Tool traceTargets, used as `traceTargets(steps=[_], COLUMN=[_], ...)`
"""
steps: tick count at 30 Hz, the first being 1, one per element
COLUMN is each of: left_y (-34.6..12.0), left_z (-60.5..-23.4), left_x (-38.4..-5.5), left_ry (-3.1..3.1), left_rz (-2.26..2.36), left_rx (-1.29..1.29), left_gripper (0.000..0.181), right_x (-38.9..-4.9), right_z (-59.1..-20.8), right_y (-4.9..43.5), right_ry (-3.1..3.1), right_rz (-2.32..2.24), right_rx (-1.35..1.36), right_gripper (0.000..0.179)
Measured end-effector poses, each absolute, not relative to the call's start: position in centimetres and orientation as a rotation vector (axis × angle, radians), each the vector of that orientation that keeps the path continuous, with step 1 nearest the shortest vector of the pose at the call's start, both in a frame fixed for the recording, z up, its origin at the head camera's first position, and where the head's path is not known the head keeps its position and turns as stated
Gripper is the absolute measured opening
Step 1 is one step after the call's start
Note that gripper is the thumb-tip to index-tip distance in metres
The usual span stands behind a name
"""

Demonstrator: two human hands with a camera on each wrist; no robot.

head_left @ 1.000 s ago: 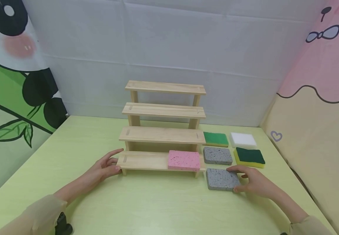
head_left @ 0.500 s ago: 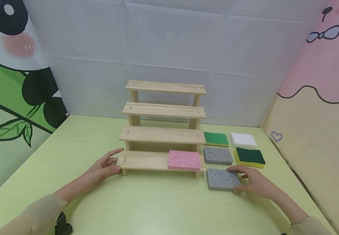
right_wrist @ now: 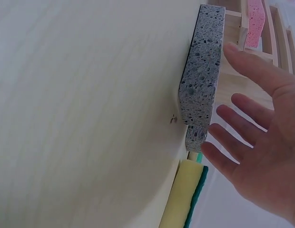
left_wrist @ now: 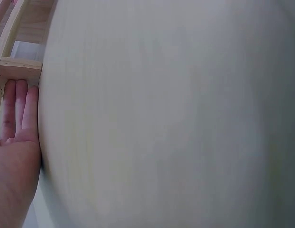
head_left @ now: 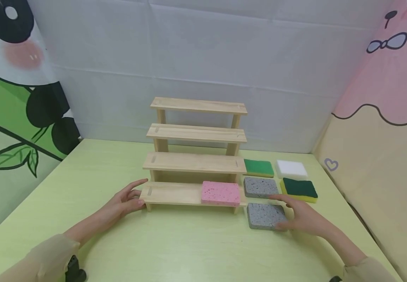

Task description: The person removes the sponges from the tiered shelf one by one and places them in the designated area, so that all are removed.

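A tiered wooden rack (head_left: 175, 192) stands on the table, with a pink sponge (head_left: 221, 193) on the right part of its lowest shelf. At the rack's left end, my left hand (head_left: 123, 201) rests its fingertips against the wood; in the left wrist view several straight fingers (left_wrist: 21, 107) meet a leg. To the right of the rack lies a grey speckled sponge (head_left: 265, 216). Over its right edge hovers my right hand (head_left: 303, 217), fingers spread; the right wrist view shows a gap between the fingers and this front grey sponge (right_wrist: 202, 66).
Behind the front grey sponge lies another grey sponge (head_left: 261, 187). Further back are a green-topped sponge (head_left: 259, 167) and a white sponge (head_left: 291, 169). A yellow sponge with a dark green scouring side (head_left: 299, 188) lies beyond my right hand. A side wall (head_left: 372, 176) bounds the table at right.
My right hand has opened off the front grey sponge; its index finger has lifted toward the grey sponge behind. That front sponge stays in place. The left hand has not moved.
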State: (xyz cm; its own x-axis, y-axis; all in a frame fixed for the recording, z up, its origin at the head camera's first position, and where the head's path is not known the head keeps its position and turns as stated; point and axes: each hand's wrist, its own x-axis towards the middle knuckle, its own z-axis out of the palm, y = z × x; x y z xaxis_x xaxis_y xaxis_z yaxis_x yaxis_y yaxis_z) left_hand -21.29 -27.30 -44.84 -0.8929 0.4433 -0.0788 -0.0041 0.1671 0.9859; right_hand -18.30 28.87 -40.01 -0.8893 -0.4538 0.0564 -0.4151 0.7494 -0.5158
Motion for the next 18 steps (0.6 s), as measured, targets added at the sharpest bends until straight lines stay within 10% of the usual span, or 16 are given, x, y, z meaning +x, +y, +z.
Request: traceTargets(steps=[18], left_y=[-27.4], left_z=[-44.8], left_x=[-21.2], left_ry=[2.125], left_rz=[1.745], left_rx=[0.417], left_gripper=[0.064], right_x=[-18.9], right_z=[-38.9], right_y=[25.1], right_ry=[2.892], right_rz=[-1.011], right_rx=[-0.732], right_gripper=[0.062])
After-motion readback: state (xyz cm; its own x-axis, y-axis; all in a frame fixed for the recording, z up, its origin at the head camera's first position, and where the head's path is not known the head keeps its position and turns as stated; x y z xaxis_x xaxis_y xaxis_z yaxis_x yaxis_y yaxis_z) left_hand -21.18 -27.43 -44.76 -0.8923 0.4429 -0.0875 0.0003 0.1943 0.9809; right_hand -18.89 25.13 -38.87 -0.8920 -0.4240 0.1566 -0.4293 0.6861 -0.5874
